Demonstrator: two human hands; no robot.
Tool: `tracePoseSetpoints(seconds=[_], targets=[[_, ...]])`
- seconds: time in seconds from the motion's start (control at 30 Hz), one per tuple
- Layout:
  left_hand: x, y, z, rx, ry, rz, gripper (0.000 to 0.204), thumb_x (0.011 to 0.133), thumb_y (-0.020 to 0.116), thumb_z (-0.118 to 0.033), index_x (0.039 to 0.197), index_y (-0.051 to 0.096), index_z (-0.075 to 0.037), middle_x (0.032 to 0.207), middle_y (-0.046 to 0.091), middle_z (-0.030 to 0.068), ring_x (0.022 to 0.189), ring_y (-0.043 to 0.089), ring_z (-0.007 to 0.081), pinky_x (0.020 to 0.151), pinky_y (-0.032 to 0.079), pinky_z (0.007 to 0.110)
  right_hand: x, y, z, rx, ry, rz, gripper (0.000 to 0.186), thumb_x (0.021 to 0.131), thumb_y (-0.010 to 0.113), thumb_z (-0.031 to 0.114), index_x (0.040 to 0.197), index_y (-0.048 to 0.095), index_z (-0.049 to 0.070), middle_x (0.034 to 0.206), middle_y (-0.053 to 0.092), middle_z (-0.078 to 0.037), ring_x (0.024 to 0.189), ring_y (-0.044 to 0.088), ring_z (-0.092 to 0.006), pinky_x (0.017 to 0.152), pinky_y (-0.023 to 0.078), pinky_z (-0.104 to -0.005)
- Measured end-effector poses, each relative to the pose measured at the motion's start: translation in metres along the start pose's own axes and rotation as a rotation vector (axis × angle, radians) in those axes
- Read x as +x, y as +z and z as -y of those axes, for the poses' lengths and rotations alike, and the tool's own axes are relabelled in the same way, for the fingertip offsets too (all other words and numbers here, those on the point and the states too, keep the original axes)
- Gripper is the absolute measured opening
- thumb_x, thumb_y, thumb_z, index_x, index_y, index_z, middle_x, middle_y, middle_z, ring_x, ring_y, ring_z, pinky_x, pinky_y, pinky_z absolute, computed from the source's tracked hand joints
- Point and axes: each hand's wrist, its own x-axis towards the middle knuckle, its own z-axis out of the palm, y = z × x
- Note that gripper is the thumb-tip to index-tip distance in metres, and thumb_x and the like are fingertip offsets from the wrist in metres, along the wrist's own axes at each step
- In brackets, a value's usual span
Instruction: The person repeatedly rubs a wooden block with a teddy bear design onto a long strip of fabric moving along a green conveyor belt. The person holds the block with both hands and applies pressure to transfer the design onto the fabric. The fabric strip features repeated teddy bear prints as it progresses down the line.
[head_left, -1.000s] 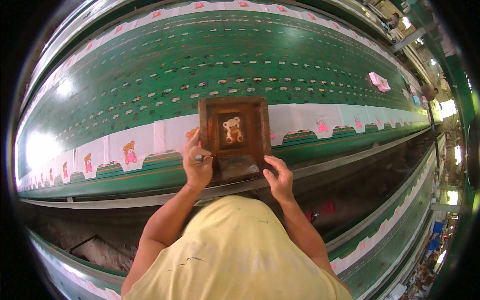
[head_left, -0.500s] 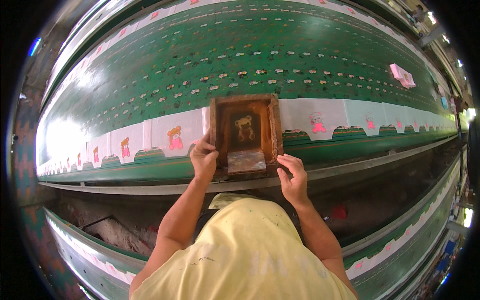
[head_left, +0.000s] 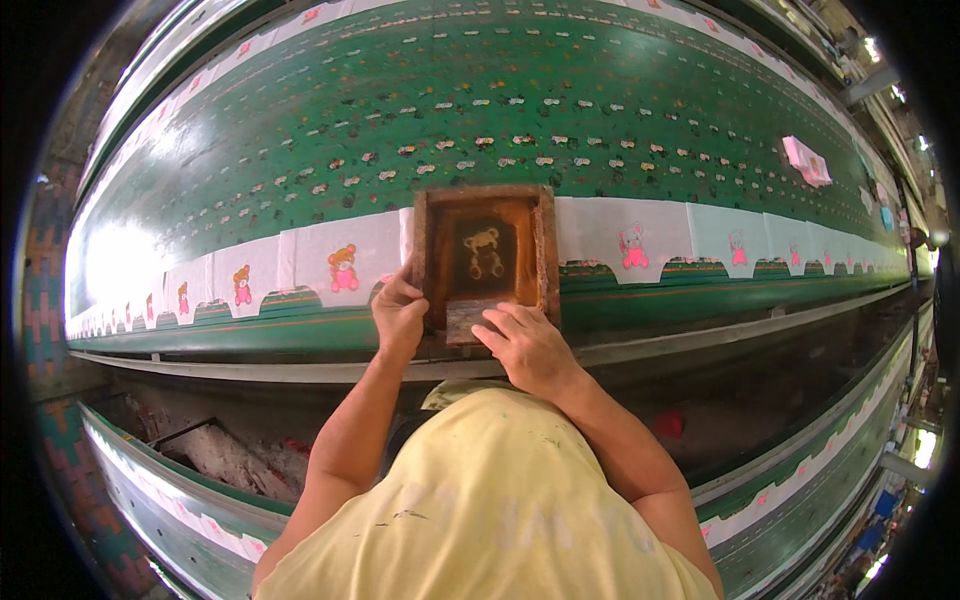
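Observation:
A square wooden screen-printing frame [head_left: 485,244] with a pale bear stencil lies over a strip of white fabric pieces [head_left: 620,225] on the green table. Its lower part holds a flat, smeared squeegee [head_left: 470,326]. My left hand [head_left: 398,315] is closed on the frame's left side near its lower corner. My right hand [head_left: 525,345] has its fingers bent over the squeegee at the frame's lower edge, touching or gripping it. Pink-and-brown bear prints [head_left: 343,270] show on fabric left of the frame, and paler pink bears [head_left: 633,248] to its right.
A pink folded bundle [head_left: 806,162] lies on the table at the right. A metal rail [head_left: 640,350] runs along the near edge, above a dark gap. Another green table with a white strip [head_left: 180,510] is behind me. A person [head_left: 920,240] is partly visible at the far right.
My right hand has moved up and left from the frame's right corner onto the squeegee. My left hand stays on the frame. The view has shifted a little.

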Motion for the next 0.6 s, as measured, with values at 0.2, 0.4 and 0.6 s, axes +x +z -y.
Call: tracePoseSetpoints(seconds=[0.2, 0.4, 0.6], targets=[[0.002, 0.000, 0.010, -0.048, 0.056, -0.001, 0.021, 0.077, 0.065, 0.020, 0.081, 0.061, 0.000, 0.166, 0.062, 0.0311, 0.154, 0.061, 0.0313, 0.125, 0.047, 0.039, 0.022, -0.004, 0.001, 0.005, 0.022, 0.008, 0.035, 0.095, 0.067, 0.005, 0.128, 0.080, 0.005, 0.126, 0.075, -0.011, 0.120, 0.070, -0.0340, 0.105, 0.056, -0.0494], [0.001, -0.003, 0.020, 0.141, 0.125, -0.040, 0.020, 0.074, 0.070, 0.017, 0.083, 0.064, 0.000, 0.151, 0.075, 0.0228, 0.129, 0.071, 0.0214, 0.109, 0.053, 0.034, 0.044, -0.014, -0.001, -0.045, 0.046, 0.132, 0.035, 0.094, 0.064, 0.002, 0.126, 0.080, 0.004, 0.121, 0.080, -0.014, 0.115, 0.074, -0.0355, 0.104, 0.059, -0.0492], [-0.004, 0.001, 0.024, 0.232, 0.211, -0.096, 0.019, 0.074, 0.076, 0.009, 0.081, 0.068, -0.006, 0.149, 0.076, 0.0227, 0.118, 0.073, 0.0284, 0.102, 0.056, 0.038, 0.096, -0.032, -0.046, -0.017, 0.110, 0.234, 0.042, 0.093, 0.057, -0.004, 0.127, 0.080, 0.002, 0.123, 0.082, -0.020, 0.118, 0.075, -0.0416, 0.106, 0.059, -0.0513]])
